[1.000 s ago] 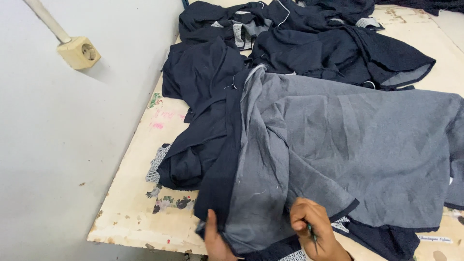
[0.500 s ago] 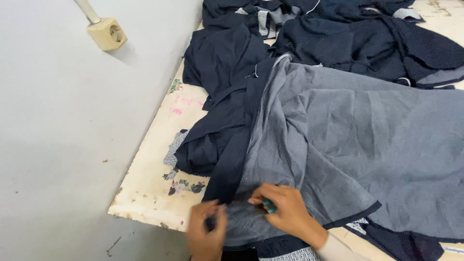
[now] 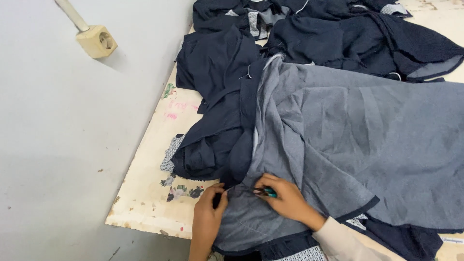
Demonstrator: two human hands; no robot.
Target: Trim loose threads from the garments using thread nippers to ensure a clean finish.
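A large grey-blue garment (image 3: 367, 140) lies spread across the table, inside out, with a dark navy edge. My left hand (image 3: 209, 212) pinches the fabric at its near hem. Just to the right, my right hand (image 3: 286, 198) holds a small teal-handled thread snipper (image 3: 267, 192) against the same hem. The two hands are a few centimetres apart. Dark navy garments (image 3: 220, 111) are bunched up left of the grey one.
More dark navy garments (image 3: 348, 34) are heaped at the far end of the cream, paint-stained table (image 3: 150, 193). The grey floor (image 3: 63, 145) lies left of the table edge. A beige socket box (image 3: 96, 41) on a conduit sits at top left.
The view has shifted so the table sits further right and lower. Both hands moved up the hem and closer together, the right one now pressing the snipper to the fabric.
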